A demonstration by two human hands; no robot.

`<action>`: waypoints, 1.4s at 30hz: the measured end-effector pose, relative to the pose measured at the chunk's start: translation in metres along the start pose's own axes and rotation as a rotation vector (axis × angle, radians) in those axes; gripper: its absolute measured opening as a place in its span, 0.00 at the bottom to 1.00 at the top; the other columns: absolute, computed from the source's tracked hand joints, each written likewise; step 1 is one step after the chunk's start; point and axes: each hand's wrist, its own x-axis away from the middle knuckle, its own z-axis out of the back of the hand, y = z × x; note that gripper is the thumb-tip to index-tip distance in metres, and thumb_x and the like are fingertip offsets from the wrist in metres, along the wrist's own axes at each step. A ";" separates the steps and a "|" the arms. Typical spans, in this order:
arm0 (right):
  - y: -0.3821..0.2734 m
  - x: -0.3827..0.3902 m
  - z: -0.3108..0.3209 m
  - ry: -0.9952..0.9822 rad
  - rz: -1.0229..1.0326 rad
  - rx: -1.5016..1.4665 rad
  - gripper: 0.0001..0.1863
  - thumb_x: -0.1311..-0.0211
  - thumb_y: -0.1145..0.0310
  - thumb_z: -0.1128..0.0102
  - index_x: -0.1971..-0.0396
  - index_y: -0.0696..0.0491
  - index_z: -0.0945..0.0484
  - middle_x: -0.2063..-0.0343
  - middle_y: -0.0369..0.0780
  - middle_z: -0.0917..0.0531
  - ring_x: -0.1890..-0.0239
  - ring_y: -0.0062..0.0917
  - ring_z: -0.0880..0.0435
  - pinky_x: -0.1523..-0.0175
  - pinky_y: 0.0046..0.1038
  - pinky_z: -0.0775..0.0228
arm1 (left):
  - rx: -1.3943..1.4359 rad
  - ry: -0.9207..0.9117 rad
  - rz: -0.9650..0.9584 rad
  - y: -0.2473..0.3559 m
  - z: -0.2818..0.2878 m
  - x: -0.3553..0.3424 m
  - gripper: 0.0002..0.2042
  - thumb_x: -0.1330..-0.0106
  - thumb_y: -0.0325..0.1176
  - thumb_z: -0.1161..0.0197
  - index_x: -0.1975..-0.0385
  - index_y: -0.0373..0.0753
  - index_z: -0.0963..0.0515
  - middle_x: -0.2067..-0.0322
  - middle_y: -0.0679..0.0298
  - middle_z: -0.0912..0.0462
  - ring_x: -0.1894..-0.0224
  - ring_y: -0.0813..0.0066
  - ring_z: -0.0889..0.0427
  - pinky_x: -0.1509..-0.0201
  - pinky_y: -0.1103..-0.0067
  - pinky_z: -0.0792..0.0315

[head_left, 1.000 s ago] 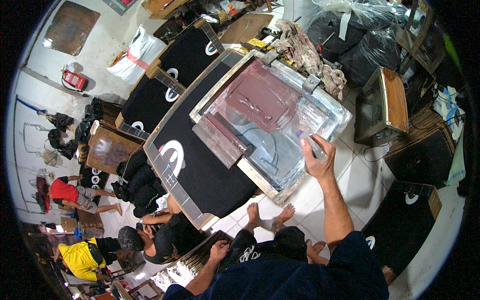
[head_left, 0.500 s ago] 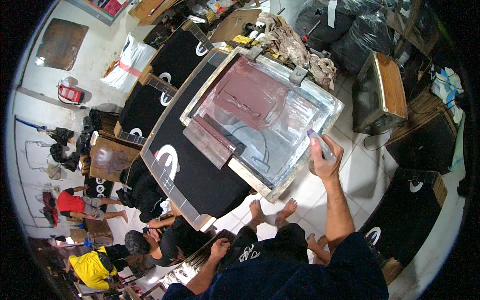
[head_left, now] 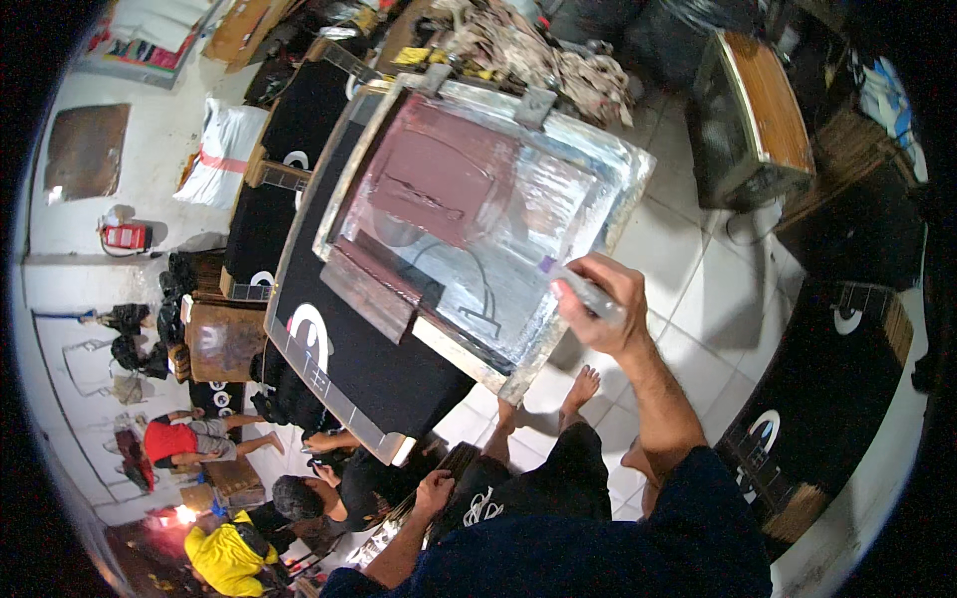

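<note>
My right hand [head_left: 604, 299] is wrapped round a small translucent bottle [head_left: 596, 297] with a purple tip. That tip points over the near right edge of a screen-printing frame [head_left: 623, 204]. Thick maroon ink [head_left: 434, 179] covers much of the mesh, and bare, whitish-smeared mesh shows nearest the bottle. A squeegee [head_left: 369, 294] lies across the frame's lower left side. Beneath the frame is a black cloth panel [head_left: 399, 374] with a white round print, on a slanted board. Low by my thigh, my left hand [head_left: 434, 491] hangs with its fingers curled, apart from the frame.
More printed black panels lie on boards at the left [head_left: 257, 224] and right [head_left: 827, 379]. A wood-topped cabinet [head_left: 758, 110] stands far right. Crumpled rags [head_left: 538, 55] lie behind the frame. People in black, red [head_left: 174, 439] and yellow [head_left: 227, 558] are at the lower left.
My view has shifted, so the frame appears farther left. My right hand has tilted the bottle nearer to horizontal, with its tip over the frame's edge. My left hand stays low.
</note>
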 end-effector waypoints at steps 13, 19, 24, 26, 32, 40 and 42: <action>0.276 0.201 -0.073 0.268 -0.625 0.325 0.17 0.53 0.71 0.26 0.60 0.55 0.18 0.52 0.47 0.20 0.52 0.43 0.19 0.41 0.42 0.27 | 0.137 -0.157 0.756 -0.076 0.139 0.067 0.15 0.28 0.27 0.39 0.44 0.29 0.26 0.65 0.53 0.13 0.66 0.65 0.11 0.63 0.71 0.16; 0.411 0.235 -0.280 0.069 -0.489 -0.054 0.24 0.47 0.82 0.37 0.49 0.49 0.16 0.47 0.42 0.15 0.38 0.41 0.20 0.35 0.40 0.24 | 0.099 -0.131 0.688 -0.096 0.152 0.080 0.13 0.26 0.26 0.41 0.46 0.29 0.26 0.61 0.52 0.14 0.62 0.63 0.11 0.59 0.67 0.15; 0.451 0.214 -0.385 -0.194 -0.349 -0.034 0.19 0.43 0.80 0.39 0.51 0.50 0.17 0.46 0.41 0.16 0.40 0.42 0.19 0.40 0.41 0.20 | 0.170 -0.103 0.666 -0.117 0.139 0.102 0.13 0.23 0.30 0.40 0.44 0.31 0.27 0.56 0.54 0.16 0.59 0.65 0.13 0.57 0.69 0.17; 0.445 0.197 -0.404 -0.198 -0.431 0.030 0.17 0.42 0.78 0.39 0.52 0.52 0.17 0.47 0.41 0.15 0.42 0.42 0.17 0.40 0.42 0.20 | 0.100 -0.179 0.725 -0.116 0.139 0.116 0.14 0.23 0.29 0.42 0.42 0.30 0.27 0.58 0.55 0.15 0.59 0.68 0.13 0.58 0.70 0.17; 0.423 0.178 -0.402 -0.475 -0.482 0.347 0.17 0.36 0.69 0.38 0.48 0.52 0.18 0.52 0.45 0.14 0.48 0.42 0.14 0.43 0.40 0.21 | -0.042 -0.190 0.551 -0.146 0.144 0.131 0.13 0.25 0.27 0.41 0.46 0.28 0.23 0.64 0.58 0.15 0.66 0.75 0.16 0.64 0.77 0.21; 0.424 0.307 -0.296 -0.408 -0.750 0.544 0.18 0.34 0.63 0.38 0.47 0.52 0.18 0.52 0.47 0.14 0.49 0.43 0.15 0.42 0.41 0.23 | -0.415 0.503 0.198 -0.160 0.197 0.036 0.13 0.31 0.29 0.40 0.50 0.30 0.21 0.59 0.49 0.16 0.60 0.57 0.16 0.55 0.67 0.22; 0.426 0.343 -0.237 -0.339 -0.884 0.615 0.18 0.33 0.61 0.38 0.46 0.52 0.18 0.52 0.47 0.14 0.49 0.43 0.15 0.42 0.41 0.23 | -0.292 0.890 -0.165 -0.137 0.217 -0.019 0.17 0.29 0.29 0.41 0.44 0.30 0.25 0.58 0.46 0.20 0.58 0.49 0.19 0.49 0.62 0.25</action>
